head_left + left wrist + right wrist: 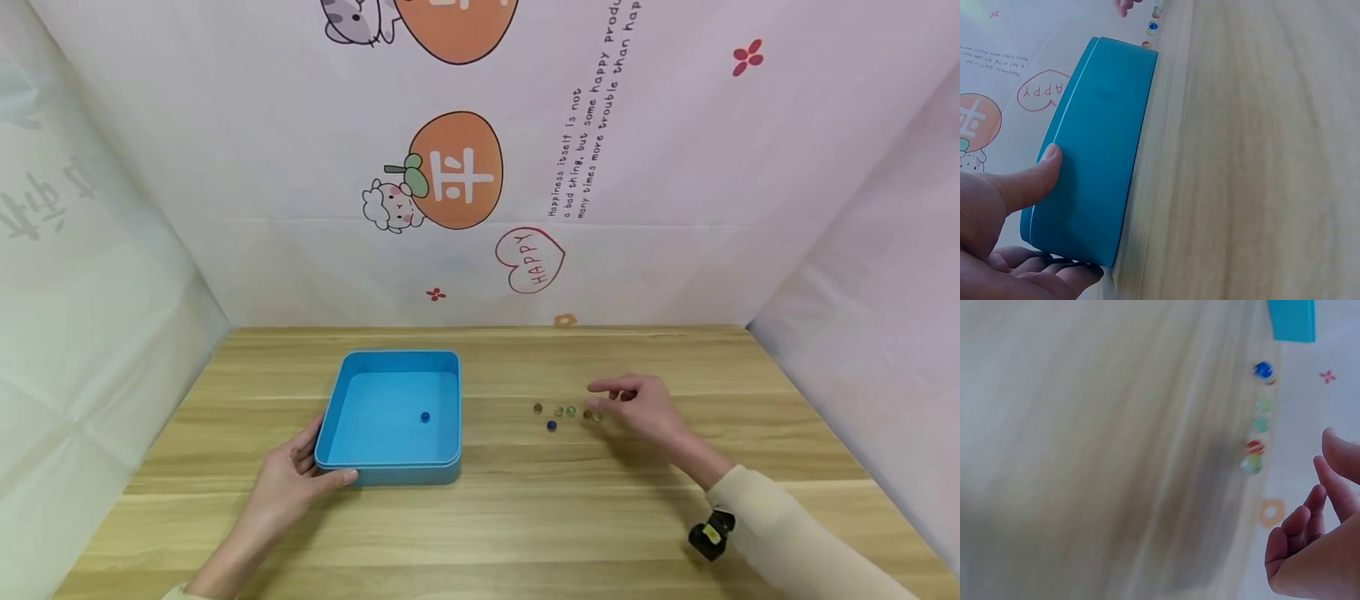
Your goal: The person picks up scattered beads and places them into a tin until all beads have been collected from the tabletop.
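Note:
A shallow blue square box [386,475] stands on the table, left of the middle. My left hand [285,479] holds its near left corner, with the thumb on the front wall and the fingers along the left side. Inside the box lies one dark blue marble [425,417]. To the right of the box, several glass marbles sit in a loose row, among them a blue marble [551,426], a brown marble [537,408] and a greenish marble [571,411]. My right hand [641,407] hovers at the right end of the row, thumb and index finger apart, nothing visible between them.
The wood-grain table [525,525] is bounded by a printed white sheet [637,267] at the back, with white sheets on both sides. A black device [711,536] is strapped at the right wrist.

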Action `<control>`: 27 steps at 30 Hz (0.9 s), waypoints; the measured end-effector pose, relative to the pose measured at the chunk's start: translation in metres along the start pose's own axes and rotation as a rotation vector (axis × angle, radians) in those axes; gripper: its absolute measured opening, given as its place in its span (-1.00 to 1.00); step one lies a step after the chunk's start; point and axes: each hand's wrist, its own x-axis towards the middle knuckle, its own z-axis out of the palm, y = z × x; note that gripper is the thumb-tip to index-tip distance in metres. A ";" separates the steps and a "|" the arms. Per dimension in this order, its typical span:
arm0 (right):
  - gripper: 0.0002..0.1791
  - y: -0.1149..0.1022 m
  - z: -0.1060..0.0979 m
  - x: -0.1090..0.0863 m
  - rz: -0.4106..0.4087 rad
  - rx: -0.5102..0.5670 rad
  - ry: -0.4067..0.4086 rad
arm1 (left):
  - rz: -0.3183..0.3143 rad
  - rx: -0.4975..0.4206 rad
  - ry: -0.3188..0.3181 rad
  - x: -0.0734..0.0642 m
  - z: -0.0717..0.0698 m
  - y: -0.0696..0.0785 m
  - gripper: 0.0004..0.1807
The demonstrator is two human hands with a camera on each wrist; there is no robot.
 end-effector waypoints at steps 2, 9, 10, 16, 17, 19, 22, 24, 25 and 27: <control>-0.61 0.007 -0.002 0.000 0.011 -0.005 -0.002 | -0.002 -0.007 -0.001 0.000 0.000 -0.001 0.22; -0.63 0.027 -0.006 -0.001 0.035 -0.068 -0.013 | 0.002 -0.014 0.000 -0.001 0.000 -0.002 0.22; -0.63 0.029 -0.006 -0.001 0.034 -0.079 -0.015 | 0.002 -0.013 0.001 -0.001 0.000 -0.002 0.21; -0.67 0.034 -0.006 -0.001 0.010 -0.135 -0.023 | -0.001 -0.008 0.003 -0.001 0.000 -0.001 0.21; -0.68 0.035 -0.006 -0.001 0.004 -0.144 -0.022 | -0.002 -0.008 0.003 -0.001 0.000 -0.001 0.21; -0.68 0.036 -0.005 -0.001 -0.005 -0.159 -0.022 | -0.002 -0.011 0.003 -0.001 0.000 -0.001 0.21; -0.69 0.037 -0.005 -0.001 -0.009 -0.172 -0.022 | -0.002 -0.010 0.002 -0.001 0.000 -0.001 0.21; -0.70 0.037 -0.004 -0.001 -0.006 -0.177 -0.022 | -0.001 -0.009 0.002 -0.001 0.000 0.000 0.21; -0.70 0.037 -0.004 -0.001 -0.004 -0.178 -0.023 | -0.001 -0.008 0.002 -0.001 0.000 0.000 0.20; -0.71 0.036 -0.004 -0.001 -0.005 -0.187 -0.026 | 0.001 -0.009 0.002 -0.001 0.000 0.000 0.20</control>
